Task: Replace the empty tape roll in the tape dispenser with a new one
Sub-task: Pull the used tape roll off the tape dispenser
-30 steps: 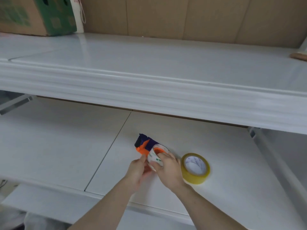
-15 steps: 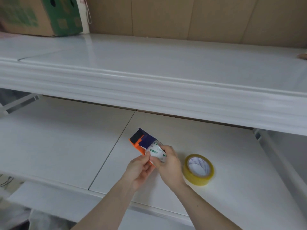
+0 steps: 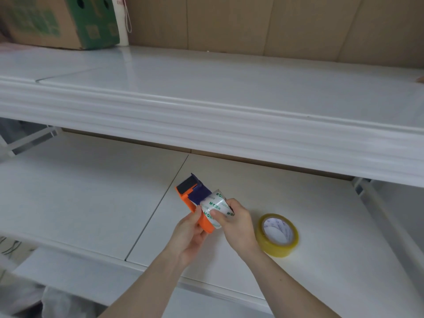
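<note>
- Above the lower shelf (image 3: 321,203), near its front edge, I held the orange dispenser (image 3: 202,216) in my left hand (image 3: 190,235), thumb pressed on its side, cutter end pointing away from me.
- My right hand (image 3: 236,223) gripped the empty roll (image 3: 215,208), thumb on its printed face; it looked partly off the dispenser.
- I judged it best to brace the dispenser firmly and pull the roll straight off sideways rather than twist, keeping fingers clear of the cutter.
- Just right of my right hand, apart from it, the new yellow tape (image 3: 278,235) lay flat on the shelf, nearer the front edge.
</note>
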